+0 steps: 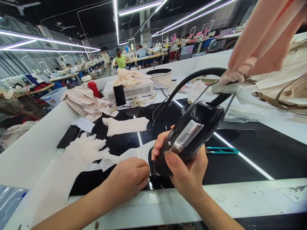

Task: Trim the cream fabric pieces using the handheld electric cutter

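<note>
My right hand [185,169] is wrapped around a black handheld electric tool [192,134] with a silver switch and a thick black cord rising to the upper right. The tool's tip points down at the near edge of the black glossy table [240,169]. My left hand [128,179] is closed, knuckles up, pressing a pale fabric piece [120,158] down right beside the tool's tip. That fabric runs left into a long cream piece [59,172] with finger-like cut edges.
Teal thread snips [222,150] lie right of the tool. Another cream fabric piece [126,125], a black phone [69,136], a propped phone [119,95], a white box [130,89] and fabric piles [83,102] sit farther back. Pink fabric [261,38] hangs at upper right. Workers sit at distant tables.
</note>
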Demonstrator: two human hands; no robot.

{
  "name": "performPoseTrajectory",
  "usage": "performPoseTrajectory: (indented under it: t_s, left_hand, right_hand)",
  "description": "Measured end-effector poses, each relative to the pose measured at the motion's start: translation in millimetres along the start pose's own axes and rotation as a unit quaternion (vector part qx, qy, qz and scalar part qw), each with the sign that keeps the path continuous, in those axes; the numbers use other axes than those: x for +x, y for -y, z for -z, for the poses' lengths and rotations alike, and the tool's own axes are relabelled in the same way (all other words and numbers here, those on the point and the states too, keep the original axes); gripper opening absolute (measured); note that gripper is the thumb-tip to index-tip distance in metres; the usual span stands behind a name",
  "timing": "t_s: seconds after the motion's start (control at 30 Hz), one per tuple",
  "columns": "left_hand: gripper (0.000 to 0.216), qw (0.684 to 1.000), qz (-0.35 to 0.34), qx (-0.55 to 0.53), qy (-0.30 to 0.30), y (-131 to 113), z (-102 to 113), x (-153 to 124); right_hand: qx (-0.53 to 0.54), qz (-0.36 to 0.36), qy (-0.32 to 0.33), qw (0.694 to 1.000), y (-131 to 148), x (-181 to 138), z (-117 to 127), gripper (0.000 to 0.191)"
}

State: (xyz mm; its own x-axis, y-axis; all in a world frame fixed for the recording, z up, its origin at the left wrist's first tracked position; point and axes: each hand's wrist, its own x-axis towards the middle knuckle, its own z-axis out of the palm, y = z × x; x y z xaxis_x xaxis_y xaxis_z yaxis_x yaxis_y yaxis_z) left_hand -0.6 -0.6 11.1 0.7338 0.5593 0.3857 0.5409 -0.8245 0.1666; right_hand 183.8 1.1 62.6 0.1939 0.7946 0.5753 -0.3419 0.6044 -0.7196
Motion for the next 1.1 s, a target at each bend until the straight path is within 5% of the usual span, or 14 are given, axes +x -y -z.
performPoseTrajectory:
  t_s: [0.4,1.1]
  left_hand:
    - [0.023,0.999,0.012,-0.024,-0.047,-6,1,0]
    - [0.025,0.998,-0.058,-0.008,-0.032,-5,8,-8]
  right_hand:
    - [0.020,-0.004,-0.009,1.000,0,3,-3,0.049]
    - [-0.010,0.001,0.001,1.000,2,1,1,0.048]
